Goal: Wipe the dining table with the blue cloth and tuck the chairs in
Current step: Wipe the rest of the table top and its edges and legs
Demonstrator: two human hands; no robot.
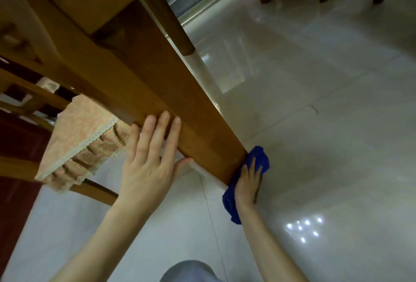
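Wiping step. Right hand (248,180) flat, fingers spread, pressing blue cloth (261,157) on the near corner of the dining table's side rail (157,92), 5 o'clock. Left hand (148,160) flat on rail, bracing, holding nothing. Cushioned chair (74,137) at 8 o'clock. Next, probably: sweep cloth along rail toward 11 o'clock.

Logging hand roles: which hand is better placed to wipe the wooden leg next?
Right hand: it presses the crumpled blue cloth against the brown wooden leg near the floor. The left hand only rests on the wood.

Blue cloth (259,157) partly under right hand (247,182).
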